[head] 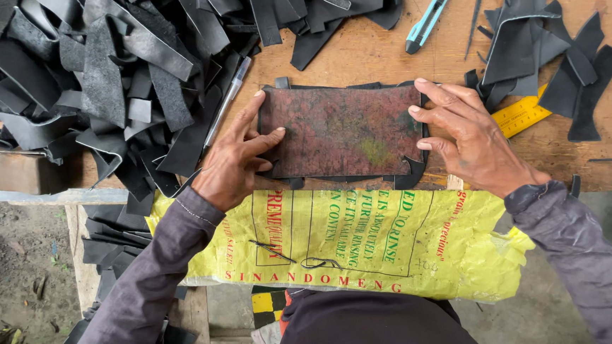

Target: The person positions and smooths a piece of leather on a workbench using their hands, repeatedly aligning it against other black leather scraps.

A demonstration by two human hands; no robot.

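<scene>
Both hands press flat on a mottled reddish-brown rectangular template [342, 131] lying over black leather on the wooden table [383, 47]: the left hand [238, 158] at its left edge, the right hand [467, 137] at its right edge. A heap of black leather strips [101, 71] lies to the left, a pen [227, 102] beside it, a light-blue utility knife [432, 12] and more black offcuts [532, 45] beyond. A yellow ruler [522, 115] pokes out by the right hand, and a yellow printed sack [367, 239] hangs over the near table edge.
</scene>
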